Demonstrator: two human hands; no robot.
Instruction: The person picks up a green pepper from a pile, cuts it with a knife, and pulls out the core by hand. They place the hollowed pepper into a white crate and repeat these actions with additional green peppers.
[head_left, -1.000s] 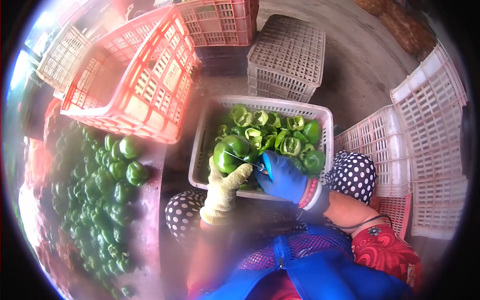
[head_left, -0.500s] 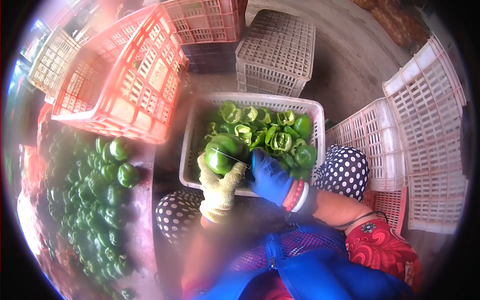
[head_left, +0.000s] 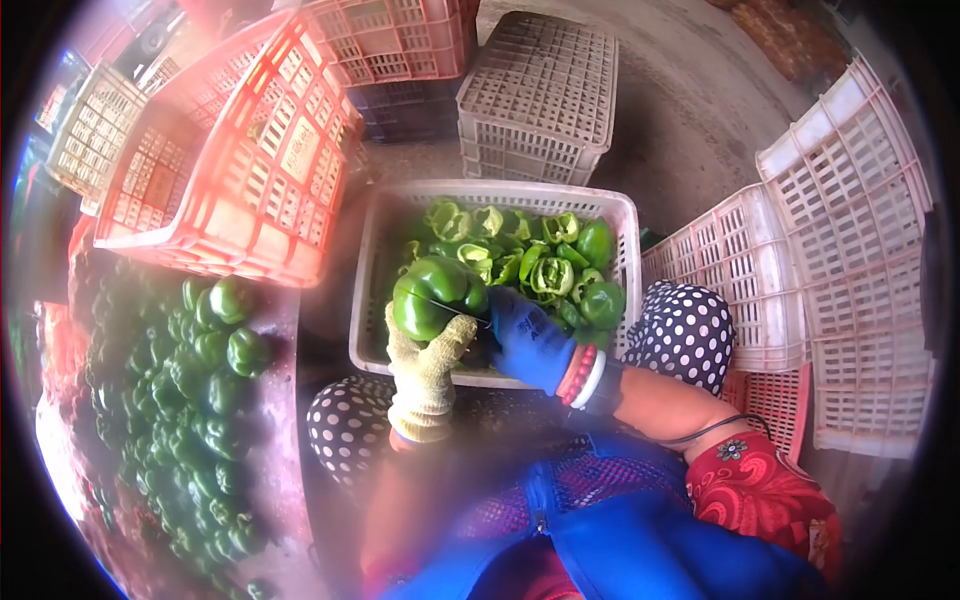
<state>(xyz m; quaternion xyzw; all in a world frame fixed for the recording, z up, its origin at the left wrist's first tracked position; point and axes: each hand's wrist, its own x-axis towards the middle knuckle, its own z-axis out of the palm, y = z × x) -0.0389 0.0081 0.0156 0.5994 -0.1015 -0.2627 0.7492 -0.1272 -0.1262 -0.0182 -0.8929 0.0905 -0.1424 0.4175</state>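
Observation:
My left hand (head_left: pixel 422 372), in a pale yellow knit glove, is closed around a whole green bell pepper (head_left: pixel 425 300), thumb and fingers pressed to its near side. Fingers curled, my right hand (head_left: pixel 532 342) in a blue glove grips a knife whose handle is hidden in the fist. Its thin blade (head_left: pixel 446 308) crosses the pepper's near side. Both hands are over the near part of a white plastic crate (head_left: pixel 500 188). Inside it lie several opened, hollow pepper pieces (head_left: pixel 551 276) and rounder green ones (head_left: pixel 603 304).
At left, a heap of whole green peppers (head_left: pixel 190 400) lies beside a pinkish ledge (head_left: pixel 283 420). A pink-orange crate (head_left: pixel 290 160) stands at upper left, a grey upturned crate (head_left: pixel 540 85) beyond the white one. White crates (head_left: pixel 855 260) are on the right. My knees in dotted cloth (head_left: pixel 682 335) flank the work crate.
The whole view has shifted slightly, the scene sitting a little further left and up. The pepper looks slightly turned in my left hand, with the blade still across it.

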